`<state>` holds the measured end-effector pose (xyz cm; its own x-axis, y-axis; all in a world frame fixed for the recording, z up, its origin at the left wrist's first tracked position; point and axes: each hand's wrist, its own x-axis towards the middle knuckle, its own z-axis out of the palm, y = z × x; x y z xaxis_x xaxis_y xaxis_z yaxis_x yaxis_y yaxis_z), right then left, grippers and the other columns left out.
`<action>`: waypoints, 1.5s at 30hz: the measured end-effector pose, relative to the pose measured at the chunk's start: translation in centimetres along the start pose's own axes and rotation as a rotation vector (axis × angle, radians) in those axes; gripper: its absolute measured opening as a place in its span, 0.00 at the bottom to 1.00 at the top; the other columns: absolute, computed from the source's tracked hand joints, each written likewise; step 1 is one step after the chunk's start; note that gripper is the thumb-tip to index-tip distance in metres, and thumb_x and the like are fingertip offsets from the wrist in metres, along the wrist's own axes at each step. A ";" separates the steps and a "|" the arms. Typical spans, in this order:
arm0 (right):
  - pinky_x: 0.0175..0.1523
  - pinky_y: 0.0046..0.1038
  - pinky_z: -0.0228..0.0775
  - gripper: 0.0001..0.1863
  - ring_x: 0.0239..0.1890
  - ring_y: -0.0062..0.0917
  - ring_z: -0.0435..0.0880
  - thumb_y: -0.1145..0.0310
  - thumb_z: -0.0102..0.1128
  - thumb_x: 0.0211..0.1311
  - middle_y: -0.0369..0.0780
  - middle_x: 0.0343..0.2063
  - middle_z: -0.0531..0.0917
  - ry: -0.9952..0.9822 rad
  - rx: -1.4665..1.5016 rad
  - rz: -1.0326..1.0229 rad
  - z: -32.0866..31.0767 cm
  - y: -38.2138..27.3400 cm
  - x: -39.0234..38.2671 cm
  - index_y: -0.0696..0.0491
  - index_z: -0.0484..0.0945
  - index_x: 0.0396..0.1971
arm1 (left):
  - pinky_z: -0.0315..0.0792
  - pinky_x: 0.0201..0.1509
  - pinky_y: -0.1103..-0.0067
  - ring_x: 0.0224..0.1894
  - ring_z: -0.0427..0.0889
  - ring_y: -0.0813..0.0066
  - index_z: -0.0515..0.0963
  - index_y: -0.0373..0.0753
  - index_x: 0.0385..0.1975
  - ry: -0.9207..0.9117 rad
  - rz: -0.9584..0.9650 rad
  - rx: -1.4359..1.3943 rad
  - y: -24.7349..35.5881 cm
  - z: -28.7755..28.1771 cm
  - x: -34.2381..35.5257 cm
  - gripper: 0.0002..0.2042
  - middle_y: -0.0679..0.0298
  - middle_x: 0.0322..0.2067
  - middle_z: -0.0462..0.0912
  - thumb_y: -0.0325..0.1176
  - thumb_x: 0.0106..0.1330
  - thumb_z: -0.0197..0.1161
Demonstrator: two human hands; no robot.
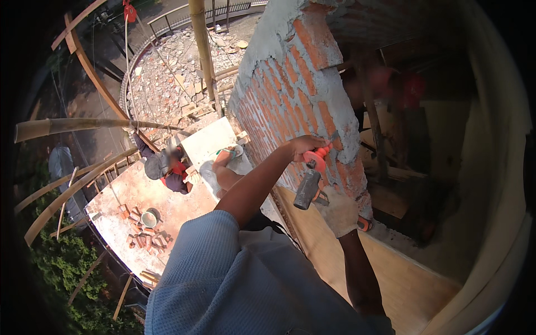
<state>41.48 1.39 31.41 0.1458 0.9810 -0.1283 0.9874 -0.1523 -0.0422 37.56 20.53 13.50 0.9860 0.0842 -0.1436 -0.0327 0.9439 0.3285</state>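
My left hand [298, 148] grips a red chisel handle with a round guard [317, 160], held against the partly rendered brick wall [296, 100]. My right hand [338, 212], in a pale work glove, is closed on a grey-headed hammer [306, 190] just below the guard. An orange and black tool [364, 223] lies at the wall's lower edge, beside my right glove. The chisel's tip is hard to make out.
My sandalled foot [228, 153] rests on a white board [204, 137]. A co-worker [162, 167] is on the lower platform [117, 195] with bricks and a bucket [148, 219]. Bamboo scaffolding [78, 125] borders a drop. A dim interior [419, 167] lies right of the wall.
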 end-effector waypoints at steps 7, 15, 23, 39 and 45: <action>0.35 0.40 0.75 0.20 0.33 0.40 0.84 0.56 0.70 0.51 0.43 0.26 0.83 -0.202 0.022 0.087 -1.2 -1.7 1.7 0.49 0.79 0.41 | 0.81 0.40 0.74 0.34 0.83 0.71 0.73 0.34 0.46 0.056 -0.059 0.003 0.7 0.3 0.5 0.15 0.62 0.33 0.79 0.42 0.73 0.57; 0.41 0.41 0.76 0.19 0.35 0.38 0.85 0.56 0.66 0.54 0.42 0.31 0.85 -0.311 -0.159 0.120 -0.7 -2.1 2.3 0.47 0.79 0.45 | 0.80 0.39 0.77 0.32 0.82 0.76 0.75 0.33 0.44 0.086 -0.093 -0.069 0.5 0.3 1.3 0.13 0.63 0.32 0.79 0.38 0.73 0.57; 0.44 0.41 0.75 0.19 0.37 0.39 0.85 0.57 0.62 0.58 0.44 0.32 0.85 -0.402 -0.141 0.135 -0.7 -1.7 2.5 0.47 0.79 0.49 | 0.78 0.33 0.79 0.31 0.79 0.80 0.77 0.33 0.42 0.137 -0.072 -0.032 0.2 0.4 1.5 0.14 0.66 0.33 0.80 0.39 0.70 0.63; 0.40 0.41 0.76 0.19 0.35 0.40 0.85 0.49 0.65 0.57 0.44 0.29 0.85 -0.296 -0.153 0.156 -0.2 -0.8 2.2 0.47 0.80 0.41 | 0.81 0.40 0.76 0.32 0.82 0.75 0.74 0.33 0.47 0.091 -0.066 -0.041 0.2 0.4 0.9 0.16 0.63 0.33 0.80 0.40 0.72 0.59; 0.39 0.43 0.76 0.19 0.35 0.41 0.85 0.49 0.66 0.55 0.44 0.29 0.85 -0.297 -0.008 0.230 0.1 -0.5 2.6 0.48 0.81 0.38 | 0.81 0.40 0.74 0.33 0.82 0.72 0.74 0.35 0.46 0.095 -0.092 -0.059 0.0 0.4 0.9 0.17 0.63 0.32 0.79 0.44 0.71 0.59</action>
<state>41.32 4.02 31.03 0.3414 0.8433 -0.4151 0.9314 -0.3629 0.0288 38.55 20.46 13.74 0.9657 0.0238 -0.2587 0.0443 0.9661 0.2545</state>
